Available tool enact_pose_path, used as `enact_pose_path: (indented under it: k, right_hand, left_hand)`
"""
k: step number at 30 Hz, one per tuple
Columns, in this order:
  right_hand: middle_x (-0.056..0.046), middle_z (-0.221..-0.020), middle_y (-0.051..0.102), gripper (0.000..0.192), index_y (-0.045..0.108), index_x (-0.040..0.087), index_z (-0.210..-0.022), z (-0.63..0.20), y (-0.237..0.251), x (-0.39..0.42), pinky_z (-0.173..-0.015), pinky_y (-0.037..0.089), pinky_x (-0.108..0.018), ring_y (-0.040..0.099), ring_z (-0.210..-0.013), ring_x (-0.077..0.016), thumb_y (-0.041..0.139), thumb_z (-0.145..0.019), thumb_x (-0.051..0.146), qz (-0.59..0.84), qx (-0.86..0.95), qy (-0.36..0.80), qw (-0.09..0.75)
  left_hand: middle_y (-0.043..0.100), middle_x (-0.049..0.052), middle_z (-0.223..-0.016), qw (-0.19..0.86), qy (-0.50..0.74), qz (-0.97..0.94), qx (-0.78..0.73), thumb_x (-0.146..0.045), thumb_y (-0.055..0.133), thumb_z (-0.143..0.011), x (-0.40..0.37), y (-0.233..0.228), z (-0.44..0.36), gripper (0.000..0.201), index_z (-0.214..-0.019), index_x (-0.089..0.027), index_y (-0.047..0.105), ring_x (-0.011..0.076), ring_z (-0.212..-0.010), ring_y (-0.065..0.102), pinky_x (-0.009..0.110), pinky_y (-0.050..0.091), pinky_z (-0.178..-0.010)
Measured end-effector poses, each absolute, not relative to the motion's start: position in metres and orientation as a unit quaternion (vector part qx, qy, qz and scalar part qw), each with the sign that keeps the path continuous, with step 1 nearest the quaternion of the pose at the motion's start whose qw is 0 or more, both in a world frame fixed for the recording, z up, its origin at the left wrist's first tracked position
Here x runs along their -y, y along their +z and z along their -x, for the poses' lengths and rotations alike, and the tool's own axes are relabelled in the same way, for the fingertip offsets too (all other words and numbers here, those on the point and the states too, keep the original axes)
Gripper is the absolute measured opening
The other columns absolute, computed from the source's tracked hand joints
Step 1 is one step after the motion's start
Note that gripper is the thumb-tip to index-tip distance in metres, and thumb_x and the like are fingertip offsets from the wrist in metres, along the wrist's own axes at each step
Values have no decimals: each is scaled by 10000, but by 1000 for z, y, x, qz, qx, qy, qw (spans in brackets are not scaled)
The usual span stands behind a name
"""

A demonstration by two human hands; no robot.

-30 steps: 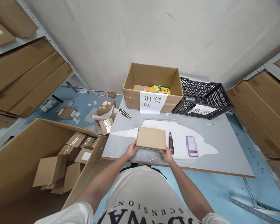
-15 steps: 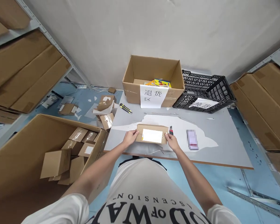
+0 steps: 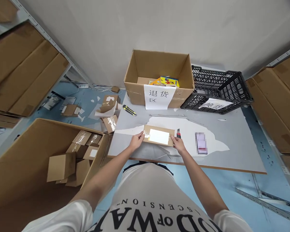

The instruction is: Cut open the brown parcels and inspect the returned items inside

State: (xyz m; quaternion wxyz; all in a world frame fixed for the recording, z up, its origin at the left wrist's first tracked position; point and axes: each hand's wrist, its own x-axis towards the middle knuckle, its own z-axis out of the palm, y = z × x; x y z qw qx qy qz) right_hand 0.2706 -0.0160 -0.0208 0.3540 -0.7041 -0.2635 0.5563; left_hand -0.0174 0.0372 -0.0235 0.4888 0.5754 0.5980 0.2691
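Between my hands is a flat, taped cardboard box (image 3: 147, 130) with a white label on its upper face. My left hand (image 3: 137, 141) grips its left end, thumb on top. The right end is pinched by my right hand (image 3: 178, 143), closed around the corner. Just beyond my right fingers lies a red and black utility knife (image 3: 178, 133). Another utility knife, yellow and black (image 3: 129, 110), rests near the table's left edge. To the right of my right hand is a blurred, pale purple flat item (image 3: 201, 143).
A large open carton (image 3: 132, 94) with colourful boxes inside and a black plastic crate (image 3: 222, 91) stand at the table's back. On the left, a big carton (image 3: 12, 145) holds several small boxes. Loaded shelves flank both sides. The table's front edge (image 3: 207, 168) is close to my body.
The box has tilted and turned slightly in my hands, so its right end sits lower and its tape shows more. Both hands keep hold. The view has shifted a little.
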Motion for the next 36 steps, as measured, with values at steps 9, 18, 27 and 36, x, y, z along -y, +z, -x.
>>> enact_pose_path:
  k: [9,18,27,36]
  right_hand:
    - [-90,-1012,707,548,670,175,-1099,-270,-36,15,-752,548,-352,656,-931,-252,569,-746,583,698,290,559,340]
    - [-80,-952,718,596,640,166,-1162,-272,-36,16,-714,551,-311,669,-863,-218,566,-754,595,706,292,556,327]
    - [-104,-1376,496,648,447,231,-1357,-280,-65,52,-988,450,-388,524,-1212,-240,594,-756,426,666,230,563,433]
    - [-87,-1264,594,667,397,203,-1384,-260,-79,61,-1044,382,-443,560,-1158,-242,581,-759,345,651,430,488,392]
  left_hand:
    - [529,55,-1325,545,294,-526,-583,-529,543,-810,-31,-39,20,570,-1237,-154,582,285,-1238,486,421,311,-1084]
    - [467,44,-1383,562,288,-543,-553,-555,498,-834,-30,-46,26,595,-1270,-154,552,252,-1309,405,367,256,-1119]
    - [352,85,-1460,622,284,-515,-517,-395,552,-787,-19,-85,48,756,-1448,-153,275,246,-1321,388,378,272,-1121]
    - [563,77,-1304,560,250,-597,-517,-382,568,-775,-17,-76,39,557,-1287,-165,536,275,-1249,475,423,321,-1079]
